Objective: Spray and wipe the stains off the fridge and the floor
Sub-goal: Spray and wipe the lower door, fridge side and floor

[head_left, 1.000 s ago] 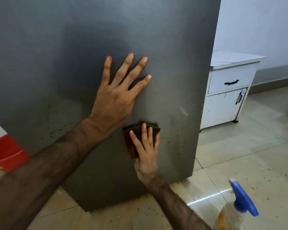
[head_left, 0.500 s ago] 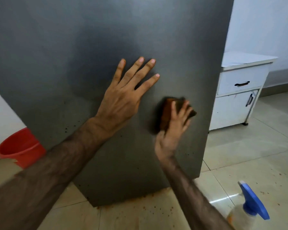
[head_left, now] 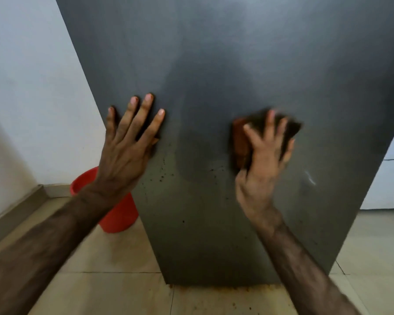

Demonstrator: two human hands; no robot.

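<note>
Soft, dim indoor light, a broad shadow darkening the frame's centre, motion blur smearing the right hand, and wide-angle bending at the edges.

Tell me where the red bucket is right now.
In the head view the red bucket stands on the floor at lower left, beside the fridge's left edge, partly hidden behind the left hand.
</note>
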